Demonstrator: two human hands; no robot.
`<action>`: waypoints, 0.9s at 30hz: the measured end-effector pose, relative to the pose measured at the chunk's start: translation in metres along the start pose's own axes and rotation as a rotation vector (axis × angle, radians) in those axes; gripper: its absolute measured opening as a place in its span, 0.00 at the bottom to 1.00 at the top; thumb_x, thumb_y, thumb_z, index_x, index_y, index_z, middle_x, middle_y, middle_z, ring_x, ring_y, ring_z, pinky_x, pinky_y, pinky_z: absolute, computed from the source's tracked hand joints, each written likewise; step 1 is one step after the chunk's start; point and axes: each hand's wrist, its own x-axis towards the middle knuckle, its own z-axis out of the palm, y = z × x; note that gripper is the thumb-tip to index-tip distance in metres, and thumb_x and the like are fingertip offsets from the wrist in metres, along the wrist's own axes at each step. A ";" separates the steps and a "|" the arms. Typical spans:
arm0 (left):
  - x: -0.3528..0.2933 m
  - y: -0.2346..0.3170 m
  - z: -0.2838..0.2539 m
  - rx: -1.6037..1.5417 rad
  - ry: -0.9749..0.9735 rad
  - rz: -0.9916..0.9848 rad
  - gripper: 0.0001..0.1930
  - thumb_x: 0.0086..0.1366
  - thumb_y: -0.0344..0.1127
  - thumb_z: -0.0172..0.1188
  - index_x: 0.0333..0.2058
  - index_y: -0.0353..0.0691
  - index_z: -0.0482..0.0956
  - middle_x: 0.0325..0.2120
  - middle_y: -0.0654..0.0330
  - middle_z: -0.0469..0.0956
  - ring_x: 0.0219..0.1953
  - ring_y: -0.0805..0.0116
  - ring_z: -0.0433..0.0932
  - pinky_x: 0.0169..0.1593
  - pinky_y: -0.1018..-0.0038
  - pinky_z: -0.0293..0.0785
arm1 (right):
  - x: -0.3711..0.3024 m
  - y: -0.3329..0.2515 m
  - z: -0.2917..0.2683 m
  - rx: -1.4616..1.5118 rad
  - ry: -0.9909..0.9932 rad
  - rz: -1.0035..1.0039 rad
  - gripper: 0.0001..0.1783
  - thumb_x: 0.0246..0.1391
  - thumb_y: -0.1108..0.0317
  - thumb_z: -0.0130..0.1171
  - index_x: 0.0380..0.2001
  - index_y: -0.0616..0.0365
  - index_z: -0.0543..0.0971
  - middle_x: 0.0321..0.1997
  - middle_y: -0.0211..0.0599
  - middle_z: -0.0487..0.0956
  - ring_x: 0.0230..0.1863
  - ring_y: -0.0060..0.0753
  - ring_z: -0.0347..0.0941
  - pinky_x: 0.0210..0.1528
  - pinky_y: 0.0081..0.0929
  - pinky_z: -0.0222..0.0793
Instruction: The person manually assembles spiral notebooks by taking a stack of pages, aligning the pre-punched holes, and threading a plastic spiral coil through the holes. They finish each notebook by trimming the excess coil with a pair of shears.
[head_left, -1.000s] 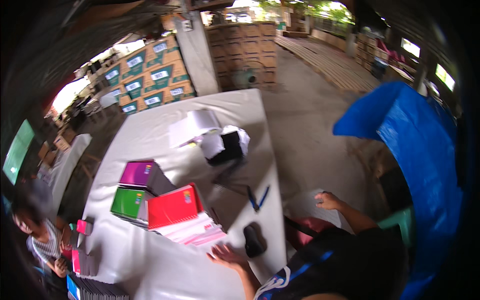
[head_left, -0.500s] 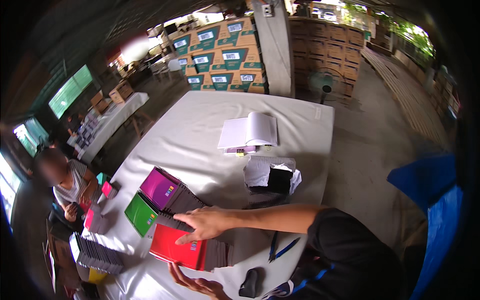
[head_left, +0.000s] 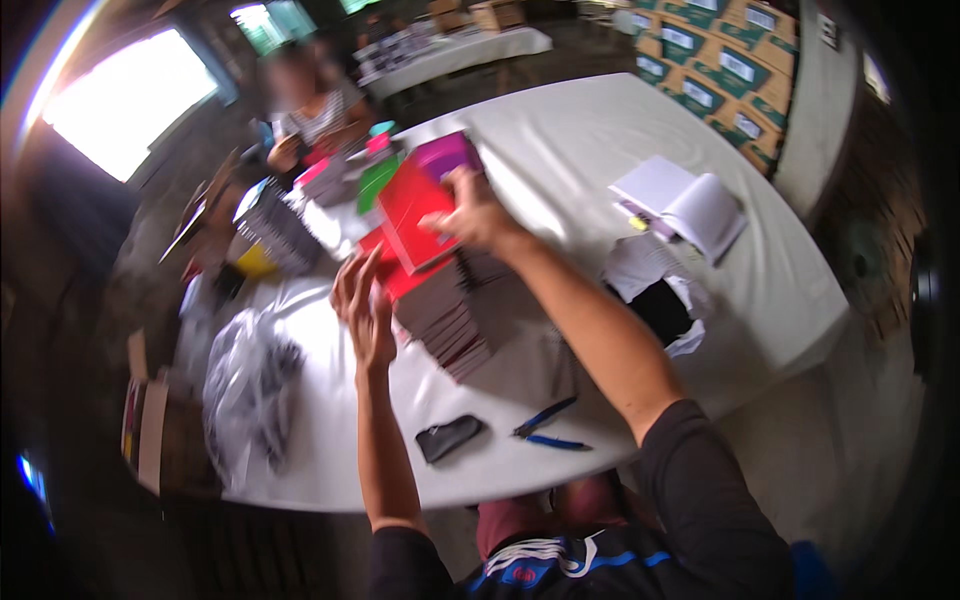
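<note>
Right over the red notebook (head_left: 412,215) now, and here's the right hand (head_left: 472,212) at its right-hand side, a digit laid across the cover, the others near its far right corner; blur hides whether they actually pinch it, so I cannot tell if that hand is gripping. The notebook sits askew on top of the red stack (head_left: 455,335), in the left half of the table (head_left: 570,185), its long axis slanting from the far left towards the near right. And that slant is the key: the right hand is the nearer one, touching, with the notebook lying to its left, while the left hand (head_left: 364,305) stands open and empty on the other side, fingers spread and pointing towards the far edge, just beside the stack's left side. From that palm the notebook lies ahead and to the right; whether the fingertips touch the covers beneath, I cannot tell. So the notebook lies between the two hands! Just beyond it, towards the table's far left, come the green notebook (head_left: 377,183) and the purple notebook (head_left: 447,152), close together. Nearer the near edge, well apart from both hands, lie the black pouch (head_left: 450,438) and the blue-handled pliers (head_left: 550,438).
</note>
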 end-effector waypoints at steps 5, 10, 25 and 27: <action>0.018 0.057 -0.049 -0.363 0.105 -0.449 0.32 0.65 0.53 0.52 0.58 0.34 0.64 0.53 0.49 0.69 0.57 0.60 0.65 0.61 0.68 0.57 | -0.054 -0.066 -0.017 0.483 -0.079 0.012 0.29 0.41 0.65 0.72 0.43 0.62 0.68 0.40 0.44 0.75 0.40 0.31 0.74 0.40 0.27 0.72; -0.029 0.111 -0.082 -0.655 0.054 -0.342 0.18 0.62 0.34 0.60 0.48 0.33 0.71 0.39 0.61 0.78 0.40 0.75 0.75 0.44 0.78 0.71 | -0.145 -0.082 -0.010 0.701 -0.251 -0.084 0.28 0.45 0.60 0.69 0.46 0.57 0.68 0.37 0.41 0.75 0.38 0.29 0.73 0.40 0.26 0.72; -0.232 0.063 -0.093 0.495 -0.803 -0.481 0.11 0.56 0.24 0.50 0.36 0.50 0.73 0.36 0.67 0.73 0.47 0.61 0.71 0.47 0.21 0.50 | -0.275 0.028 0.098 -0.731 -0.751 -0.021 0.22 0.53 0.61 0.54 0.53 0.34 0.72 0.61 0.40 0.63 0.62 0.39 0.60 0.60 0.66 0.48; -0.246 0.056 -0.077 0.505 -0.661 -0.395 0.08 0.56 0.32 0.56 0.36 0.50 0.74 0.37 0.66 0.73 0.46 0.61 0.70 0.46 0.27 0.53 | -0.283 0.040 0.070 -0.795 -0.398 -0.149 0.24 0.53 0.54 0.55 0.55 0.35 0.71 0.62 0.42 0.62 0.62 0.40 0.59 0.59 0.67 0.48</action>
